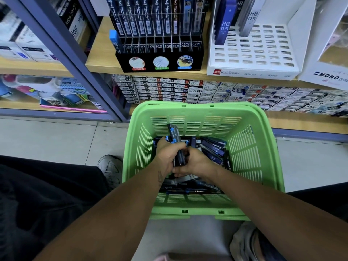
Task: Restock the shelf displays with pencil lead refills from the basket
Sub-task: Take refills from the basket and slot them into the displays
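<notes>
Both hands are down inside the green basket, which fills the centre of the frame and stands on the pale floor tiles in front of the shelf. The left hand is curled round a bundle of lead refill cases, dark packs with blue caps whose upper ends stick out above the knuckles towards the basket's far wall. The right hand sits just right of it, touching the lower part of the same bundle; its fingers are bent in against the packs, with the thumb side towards the left hand. Below and right of the hands the basket floor is covered with loose refill packs, several lying flat.

One loose pack right of the right hand reads "HB 0.5". On the wooden shelf at the top centre stands a black display rack filled with dark upright packs; its slot labels read "0.5 2B" and "0.7 2B" among others too small to read. To its right is a white slotted tray holding two upright packs, one blue and one grey, each marked "HB 0.5". At the right edge a white box reads "MONO". Stacked small cartons line the lower shelf behind the basket; their print is too small to read.

Both forearms enter from the bottom of the frame and converge at the basket's middle, bare to the elbow. A grey shoe shows left of the basket.
</notes>
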Motion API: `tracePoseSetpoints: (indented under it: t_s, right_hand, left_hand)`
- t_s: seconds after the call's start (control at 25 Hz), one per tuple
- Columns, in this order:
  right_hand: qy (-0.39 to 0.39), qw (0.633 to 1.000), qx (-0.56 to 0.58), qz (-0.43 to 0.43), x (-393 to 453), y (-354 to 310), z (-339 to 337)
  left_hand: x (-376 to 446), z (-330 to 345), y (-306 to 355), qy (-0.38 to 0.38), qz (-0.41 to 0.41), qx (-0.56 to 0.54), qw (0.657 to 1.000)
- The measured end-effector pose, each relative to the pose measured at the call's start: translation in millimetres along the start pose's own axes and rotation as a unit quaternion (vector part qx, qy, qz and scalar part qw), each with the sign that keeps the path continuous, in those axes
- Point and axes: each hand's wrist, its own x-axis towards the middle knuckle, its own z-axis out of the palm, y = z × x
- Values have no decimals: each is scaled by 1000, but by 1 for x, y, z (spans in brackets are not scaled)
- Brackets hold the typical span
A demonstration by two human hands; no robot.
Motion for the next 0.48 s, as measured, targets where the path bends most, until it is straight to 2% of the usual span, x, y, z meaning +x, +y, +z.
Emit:
tracePoseSetpoints:
  t_s: [0.24,0.4,0.48]
  right_hand:
    - [50,997,-40,43,4,-9,-3]
    - [-65,975,-185,100,-4,-21,-27]
    - [1,981,-163,105,-1,-31,-49]
  left_hand:
    - [-4,2,-5,-49,-1,-25,998]
    - [-4,-8,-4,-94,-30,-2,995]
    - [-7,-14,-2,-150,-55,14,987]
